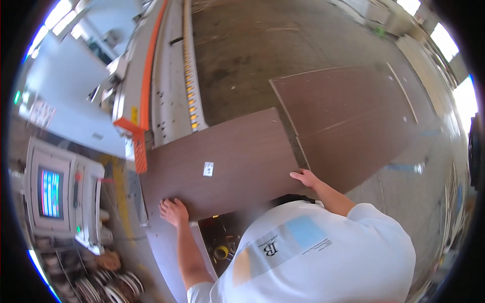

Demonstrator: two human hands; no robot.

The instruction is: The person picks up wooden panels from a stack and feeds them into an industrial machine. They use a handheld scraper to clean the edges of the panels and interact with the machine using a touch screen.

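A dark brown wood-grain panel (pixel 237 156) lies in front of me, its left part against the long machine (pixel 169 76) and a small white label (pixel 208 169) stuck on its face. My left hand (pixel 174 211) rests on the panel's near left edge, fingers spread over the top face. At the near right corner, my right hand (pixel 305 178) grips the panel's edge with the thumb on top; its other fingers are hidden underneath. The left end of the panel sits beside the orange perforated guard (pixel 140 151) of the machine.
More large brown panels (pixel 348 121) lie to the right, with a thin strip (pixel 402 93) on them. A control console with a lit screen (pixel 50 193) stands at the left. Rolls of edging (pixel 124 288) sit at lower left. A yellow tape roll (pixel 221 252) lies below the panel.
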